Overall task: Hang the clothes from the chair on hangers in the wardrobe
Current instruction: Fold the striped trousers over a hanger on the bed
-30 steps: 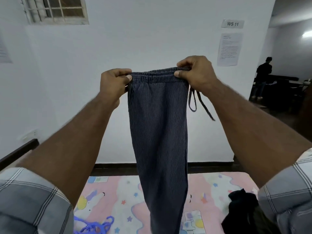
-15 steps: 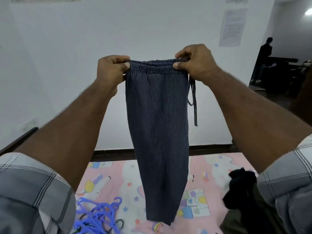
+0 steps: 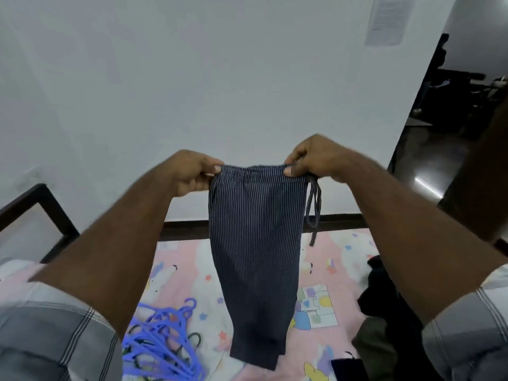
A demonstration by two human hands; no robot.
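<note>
now the striped trousers (image 3: 255, 243) hang in the air above the bed (image 3: 192, 273), folded lengthwise so one dark navy pinstriped panel faces the person, the waistband stretched level at the top and the hem hanging low over the pink sheet; whether the hem touches the sheet cannot be told. the left hand (image 3: 192, 171) pinches the waistband's left corner, thumb pressed on the front of the cloth and fingers curled behind it. the right hand (image 3: 313, 158) grasps the right corner in the same way, thumb on the front, knuckles up. a drawstring (image 3: 314, 207) dangles in a loop just below the right hand, beside the trousers' right edge. both forearms reach forward, with grey checked sleeves (image 3: 52, 336) at the bottom corners of the view.

under the trousers the bed carries a pink sheet printed with cartoon shapes and stars. on it, to the lower left, lies a tangle of blue hangers (image 3: 162, 339), with a darker hook among them. to the lower right sits a heap of dark clothes (image 3: 384, 312), black on top and olive lower down. behind the bed a white wall (image 3: 192, 78) rises, with a sheet of paper (image 3: 387, 20) at the upper right and a dark doorway (image 3: 453, 111) beside it.
</note>
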